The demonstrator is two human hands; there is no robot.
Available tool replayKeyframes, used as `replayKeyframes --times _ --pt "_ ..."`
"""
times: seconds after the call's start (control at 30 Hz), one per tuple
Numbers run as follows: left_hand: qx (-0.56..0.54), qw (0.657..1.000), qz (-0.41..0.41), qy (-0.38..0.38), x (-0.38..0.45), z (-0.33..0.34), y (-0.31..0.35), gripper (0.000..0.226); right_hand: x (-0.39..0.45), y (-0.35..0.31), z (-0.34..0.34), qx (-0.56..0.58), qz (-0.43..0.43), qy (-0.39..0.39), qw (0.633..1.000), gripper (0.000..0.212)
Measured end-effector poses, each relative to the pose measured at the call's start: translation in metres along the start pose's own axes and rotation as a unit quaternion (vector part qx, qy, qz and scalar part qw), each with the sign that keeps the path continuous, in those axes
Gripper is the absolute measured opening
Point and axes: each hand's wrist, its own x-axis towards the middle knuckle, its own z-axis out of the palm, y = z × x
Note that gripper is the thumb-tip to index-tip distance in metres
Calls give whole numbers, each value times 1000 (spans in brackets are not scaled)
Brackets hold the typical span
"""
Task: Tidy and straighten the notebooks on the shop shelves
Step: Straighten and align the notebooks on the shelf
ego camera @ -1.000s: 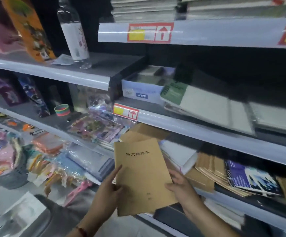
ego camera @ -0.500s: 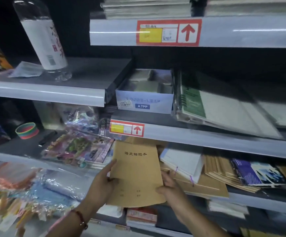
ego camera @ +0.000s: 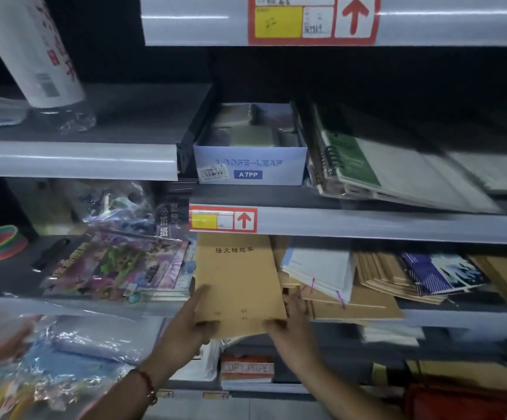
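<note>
Brown notebook (ego camera: 238, 283) lies partly on the shelf just below the red price tag (ego camera: 222, 220), near end overhanging, gripped at its lower corners by left hand (ego camera: 185, 325) and right hand (ego camera: 291, 325), fingers curled round the edges.

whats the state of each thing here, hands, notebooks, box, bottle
left hand: grips the brown notebook's lower left corner
right hand: grips its lower right corner
brown notebook: closed, top end under the shelf edge
loose-leaf box: open-topped
spiral notebooks: closed, lying askew
bottle: standing, leaning in view
</note>
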Motion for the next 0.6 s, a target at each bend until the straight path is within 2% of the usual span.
replayKeyframes --times 0.03,0.1,0.13,0.2,0.27,0.33,0.37,0.43,0.53,0.6 --pt "11 1000 11 2 3 -1 1 66 -3 3 3 -97 -38 -3 995 60" --pt "34 998 45 10 12 -4 4 55 -1 6 8 -275 -82 -6 958 93" --pt "35 997 61 16 18 -5 6 51 1 5 10 -362 -100 0 927 99" --pt "54 993 101 25 31 -7 11 44 10 -3 13 -481 -160 38 861 94" --pt "131 982 129 41 40 -10 17 41 22 -10 19 -525 -220 66 820 68" --pt "252 954 154 53 50 -14 16 45 35 -23 21 -565 -213 4 797 49" --pt "307 936 164 52 52 -17 16 50 39 -28 20 -569 -186 -43 800 48" --pt "399 898 185 27 56 -23 16 68 48 -31 18 -558 -156 -84 811 46" --pt "479 853 205 -3 62 -33 16 98 54 -28 18 -565 -158 -130 799 68" --pt "503 838 213 -25 66 -36 18 106 56 -26 18 -579 -155 -136 789 73"
